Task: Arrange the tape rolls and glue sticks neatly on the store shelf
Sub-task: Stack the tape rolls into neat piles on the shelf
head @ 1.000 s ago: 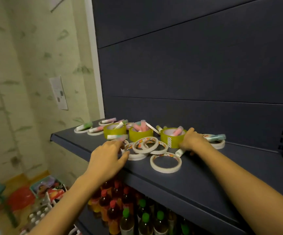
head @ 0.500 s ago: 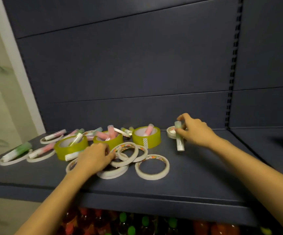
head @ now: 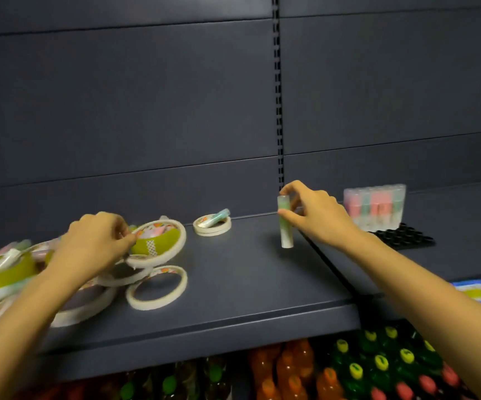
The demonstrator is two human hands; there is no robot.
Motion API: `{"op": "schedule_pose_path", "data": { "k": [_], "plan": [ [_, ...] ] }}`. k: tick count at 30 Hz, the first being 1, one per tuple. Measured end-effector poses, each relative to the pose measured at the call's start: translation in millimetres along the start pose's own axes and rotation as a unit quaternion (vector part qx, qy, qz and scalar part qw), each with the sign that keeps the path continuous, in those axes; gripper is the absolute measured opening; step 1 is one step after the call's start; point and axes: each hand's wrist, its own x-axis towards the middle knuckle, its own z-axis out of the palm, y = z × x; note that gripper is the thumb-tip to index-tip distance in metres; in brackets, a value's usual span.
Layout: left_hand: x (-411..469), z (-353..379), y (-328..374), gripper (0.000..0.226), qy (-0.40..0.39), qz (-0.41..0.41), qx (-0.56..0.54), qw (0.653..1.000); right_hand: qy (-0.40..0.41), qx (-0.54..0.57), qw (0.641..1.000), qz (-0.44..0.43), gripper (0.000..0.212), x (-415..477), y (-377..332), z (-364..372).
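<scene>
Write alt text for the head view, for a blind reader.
A person's right hand holds a glue stick upright at a dark store shelf, near a row of standing glue sticks. The left hand grips a white tape roll above a jumbled pile of tape rolls and glue sticks.

A shop: a long dark grey metal shelf [head: 248,284] with panelled backing and a slotted black upright [head: 276,111]. A blue-and-yellow price label [head: 468,290] sits on its front edge, orange and green drink bottles [head: 377,362] are ranked below, and a clear-wrapped pack of glue sticks [head: 374,206] stands at the back.
</scene>
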Motion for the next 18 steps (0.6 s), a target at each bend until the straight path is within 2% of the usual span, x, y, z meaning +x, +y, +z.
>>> {"op": "schedule_pose_path", "data": {
  "k": [6,12,18],
  "plan": [
    [-6,17,112,0.019,-0.022,0.050,-0.053,0.997,0.020,-0.001,0.999,-0.030,0.032,-11,72,-52],
    [-11,52,219,0.019,-0.035,0.062,-0.094,0.993,0.049,0.001,0.999,-0.010,0.031,-16,163,-104],
    [-14,75,292,0.013,-0.035,0.074,-0.124,0.989,0.063,0.034,0.997,-0.019,0.031,-12,227,-111]
  ]
}}
